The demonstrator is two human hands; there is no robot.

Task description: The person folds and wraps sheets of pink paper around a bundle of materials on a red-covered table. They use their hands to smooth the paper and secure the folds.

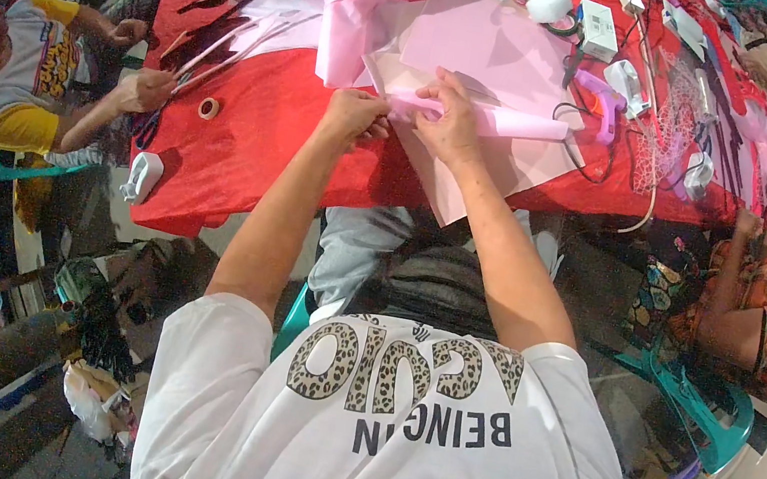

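Observation:
My left hand (pixel 356 120) is closed at the left end of a pink wrapping sheet (pixel 524 126), its fingertips pinched near the gathered edge. Around the sheet's narrow middle curl the thumb and fingers of my right hand (pixel 453 124). From there the sheet runs out to the right like a loose roll. Flat pale pink sheets (pixel 453 33) lie under and beyond both hands, one corner hanging over the table's near edge. Just beyond my left hand, a folded pink wrap (pixel 345 35) stretches toward the far side.
A red cloth (pixel 255 157) covers the table. A purple glue gun (pixel 603 109), a white box (pixel 597 30), cords and pink netting (pixel 669 110) crowd the right. On the left are a tape roll (pixel 210 108) and a white dispenser (pixel 142 177). People sit at both sides.

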